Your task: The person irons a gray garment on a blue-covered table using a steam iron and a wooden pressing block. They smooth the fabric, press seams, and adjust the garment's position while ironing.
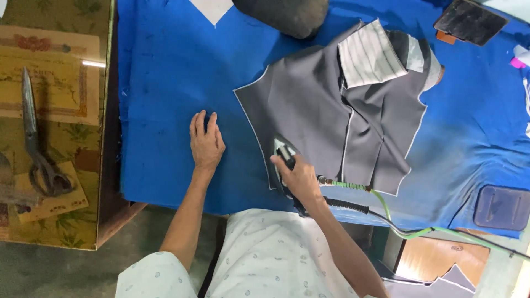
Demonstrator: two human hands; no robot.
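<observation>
Near the front edge of the bench (165, 83), which is covered in a bright blue cloth, the right hand (300, 177) is clamped around the handle of an iron (282, 160), whose pointed tip faces away from the person and rests on the near left corner of a grey fabric piece (309, 110). That fabric lies spread across the middle of the bench, with white-edged seams and a folded-back flap of pale striped lining (371, 55) toward the far edge. A green hose (386, 207) and a black cord (348, 205) run from the back of the iron off the front edge to the right. The left hand (206, 142) lies flat on the blue cloth, palm down with fingers together and holding nothing, just left of the fabric's corner and apart from it. At the far edge sits a dark rounded pad (287, 16), and toward the far right corner lies a flat black rectangular object (469, 21). A dark blue rectangular pad (501, 207) sits at the front right corner. Beyond the left edge of the bench, on a separate surface with a yellowish patterned covering, lie large scissors (34, 143), well apart from both hands.
</observation>
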